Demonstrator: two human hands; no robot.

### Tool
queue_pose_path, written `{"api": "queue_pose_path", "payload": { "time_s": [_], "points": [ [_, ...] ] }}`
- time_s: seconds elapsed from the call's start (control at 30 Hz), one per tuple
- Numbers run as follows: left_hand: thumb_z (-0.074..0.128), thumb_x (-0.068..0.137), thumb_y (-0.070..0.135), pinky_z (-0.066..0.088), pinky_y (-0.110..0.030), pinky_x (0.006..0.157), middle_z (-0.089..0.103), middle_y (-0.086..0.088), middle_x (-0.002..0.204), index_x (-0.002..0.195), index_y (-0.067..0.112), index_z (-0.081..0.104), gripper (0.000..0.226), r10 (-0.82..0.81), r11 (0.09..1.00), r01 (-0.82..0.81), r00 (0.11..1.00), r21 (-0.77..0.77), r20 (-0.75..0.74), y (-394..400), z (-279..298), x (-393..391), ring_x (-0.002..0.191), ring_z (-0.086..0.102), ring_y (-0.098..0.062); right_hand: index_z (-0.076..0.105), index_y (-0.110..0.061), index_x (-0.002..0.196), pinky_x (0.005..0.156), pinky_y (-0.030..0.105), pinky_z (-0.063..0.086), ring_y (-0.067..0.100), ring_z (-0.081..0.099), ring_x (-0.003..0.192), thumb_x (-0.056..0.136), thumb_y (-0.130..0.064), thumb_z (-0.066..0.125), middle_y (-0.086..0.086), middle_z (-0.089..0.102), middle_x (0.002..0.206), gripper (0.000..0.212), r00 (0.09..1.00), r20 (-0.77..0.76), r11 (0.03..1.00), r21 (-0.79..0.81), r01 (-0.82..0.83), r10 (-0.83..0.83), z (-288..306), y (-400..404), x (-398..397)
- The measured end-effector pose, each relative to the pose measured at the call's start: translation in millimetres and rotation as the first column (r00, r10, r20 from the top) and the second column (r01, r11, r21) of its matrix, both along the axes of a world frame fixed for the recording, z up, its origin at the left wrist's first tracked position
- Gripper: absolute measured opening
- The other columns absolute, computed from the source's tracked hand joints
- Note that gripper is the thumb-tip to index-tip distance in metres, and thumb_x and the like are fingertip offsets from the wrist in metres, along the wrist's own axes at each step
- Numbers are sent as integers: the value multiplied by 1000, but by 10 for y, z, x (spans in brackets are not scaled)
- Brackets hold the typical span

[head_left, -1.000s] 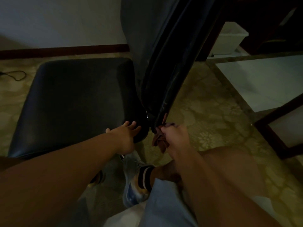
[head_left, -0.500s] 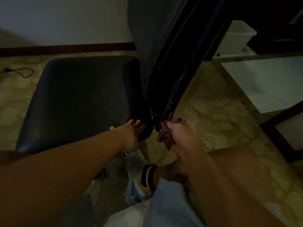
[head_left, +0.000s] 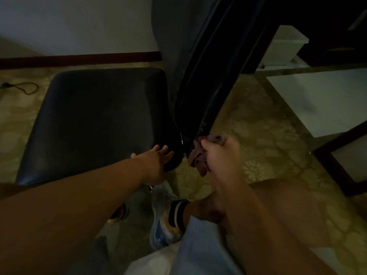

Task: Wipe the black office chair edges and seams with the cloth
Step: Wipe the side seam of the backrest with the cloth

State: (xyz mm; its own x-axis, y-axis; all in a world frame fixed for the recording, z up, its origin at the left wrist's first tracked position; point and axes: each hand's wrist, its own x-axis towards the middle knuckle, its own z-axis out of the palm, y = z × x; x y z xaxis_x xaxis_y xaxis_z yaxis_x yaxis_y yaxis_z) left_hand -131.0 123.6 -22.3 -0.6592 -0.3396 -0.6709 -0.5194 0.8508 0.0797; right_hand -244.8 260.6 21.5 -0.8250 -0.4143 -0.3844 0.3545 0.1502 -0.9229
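Observation:
The black office chair fills the upper middle: its padded seat [head_left: 95, 120] lies to the left and its backrest [head_left: 200, 62] rises toward the top right. My left hand [head_left: 155, 161] rests with straight fingers on the seat's near right corner. My right hand [head_left: 220, 155] grips a crumpled dark reddish cloth [head_left: 198, 157] and presses it against the bottom end of the backrest's edge seam. A small metal fitting [head_left: 181, 138] shows where seat and backrest meet.
Patterned floor tiles [head_left: 258, 139] surround the chair. A dark wooden frame [head_left: 337, 165] stands at the right, a white bin [head_left: 282, 46] behind the backrest, a cable [head_left: 21, 88] on the floor at far left. My shoe and striped sock [head_left: 172, 215] are below the hands.
The view has shifted slightly, so the chair sits a little more to the right. My right hand with the cloth stays at the backrest's lower end; my left hand remains on the seat corner.

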Motion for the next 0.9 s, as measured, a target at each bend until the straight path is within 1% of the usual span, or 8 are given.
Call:
{"api": "queue_pose_path", "payload": {
  "time_s": [0.13, 0.27, 0.4, 0.5, 0.57, 0.63, 0.73, 0.9],
  "points": [
    [52, 99, 30, 19, -73, 113, -18, 9, 166, 160, 36, -6, 84, -5, 1000, 5, 1000, -7, 8, 8, -5, -1, 154, -15, -20, 62, 2, 105, 51, 25, 52, 23, 71, 74, 91, 0, 64, 15, 68, 90, 14, 996, 83, 1000, 1, 13, -13, -8, 11, 5],
    [53, 98, 32, 20, -72, 113, -18, 9, 167, 159, 37, -6, 85, -14, 1000, 14, 1000, -20, 1, -7, -22, 1, 154, -14, -21, 60, 0, 104, 60, 29, 54, 26, 72, 82, 90, -4, 67, 16, 69, 93, 16, 999, -51, 1000, 3, 17, -17, 25, 18, 12],
    [53, 99, 32, 17, -73, 114, -18, 8, 167, 159, 36, -7, 85, -20, 1000, 20, 1000, -12, 7, 7, -9, 6, 154, -15, -21, 62, -1, 104, 59, 31, 56, 25, 72, 80, 90, -2, 67, 17, 70, 95, 15, 999, 37, 999, 35, -19, 18, 21, 17, -20],
    [52, 99, 30, 17, -73, 113, -19, 8, 166, 159, 36, -7, 85, -17, 1000, 17, 1000, -16, 11, 2, -5, -9, 154, -15, -21, 60, -6, 99, 64, 35, 59, 24, 72, 82, 89, -5, 68, 14, 69, 93, 12, 997, -81, 1000, 14, 4, -2, 76, 19, -16],
    [53, 98, 28, 18, -73, 113, -19, 9, 166, 159, 36, -7, 86, -15, 1000, 15, 1000, -12, 9, -3, -22, -5, 154, -15, -21, 60, -8, 97, 60, 29, 56, 21, 70, 79, 90, -7, 68, 11, 68, 90, 11, 986, -164, 1000, 12, 4, -2, 105, 37, -8],
    [55, 97, 28, 18, -74, 113, -19, 9, 166, 159, 36, -7, 88, -16, 1000, 16, 1000, -9, 2, -8, -44, -9, 154, -15, -21, 62, -6, 99, 51, 21, 50, 19, 70, 75, 91, -5, 66, 11, 69, 89, 10, 995, -95, 999, 40, -7, 11, 82, 52, -13],
    [57, 97, 30, 16, -74, 113, -19, 9, 166, 159, 36, -7, 89, -12, 1000, 12, 1000, -22, -4, -4, -44, 1, 154, -16, -21, 62, -2, 103, 47, 22, 49, 19, 68, 71, 92, -2, 63, 13, 68, 88, 12, 997, 54, 995, 86, -58, 53, 55, 42, 13],
    [56, 97, 31, 16, -73, 114, -18, 9, 167, 159, 37, -7, 88, -10, 1000, 10, 1000, -20, -15, 3, -46, 26, 154, -15, -21, 61, -9, 96, 60, 35, 54, 25, 70, 76, 88, -13, 70, 12, 69, 87, 12, 980, -193, 994, 101, -31, 50, 100, 39, 35]
  ]
}}
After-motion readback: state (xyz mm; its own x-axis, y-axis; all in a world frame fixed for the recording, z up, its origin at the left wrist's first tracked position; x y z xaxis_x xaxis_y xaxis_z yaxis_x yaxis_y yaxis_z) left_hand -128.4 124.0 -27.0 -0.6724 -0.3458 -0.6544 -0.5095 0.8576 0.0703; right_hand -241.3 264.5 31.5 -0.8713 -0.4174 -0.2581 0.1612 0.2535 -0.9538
